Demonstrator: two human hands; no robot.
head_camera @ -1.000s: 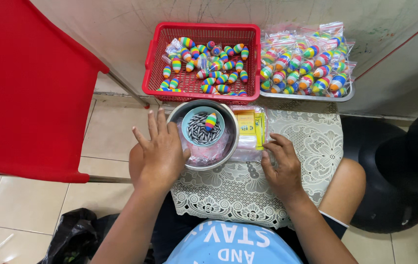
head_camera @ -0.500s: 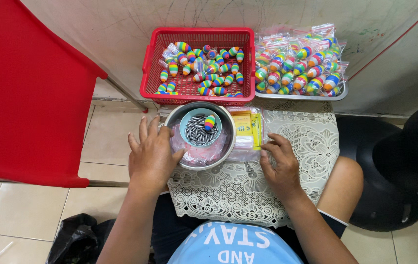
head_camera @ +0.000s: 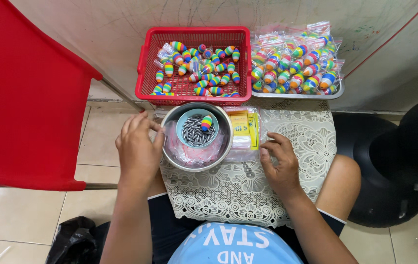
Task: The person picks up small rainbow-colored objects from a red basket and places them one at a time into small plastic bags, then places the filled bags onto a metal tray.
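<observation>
My left hand (head_camera: 137,148) rests against the left rim of a steel bowl (head_camera: 169,155) on the lace cloth (head_camera: 248,190) over my lap. Inside the bowl stands a small blue cup (head_camera: 182,138) with several grey metal pieces and one rainbow-striped egg-shaped toy (head_camera: 206,122); pink-tinted clear bags lie under the cup. My right hand (head_camera: 280,161) lies on the cloth, fingertips touching a stack of clear bags with yellow cards (head_camera: 244,133). Neither hand holds anything.
A red basket (head_camera: 143,58) of loose rainbow toys stands beyond the bowl. Right of it a metal tray (head_camera: 297,95) carries bagged rainbow toys. A red plastic chair (head_camera: 23,98) is at left, a black stool (head_camera: 395,161) at right, a black bag (head_camera: 74,242) by my left leg.
My left hand has slid off the bowl's top toward its left rim. The right hand has barely moved. The view shifted slightly.
</observation>
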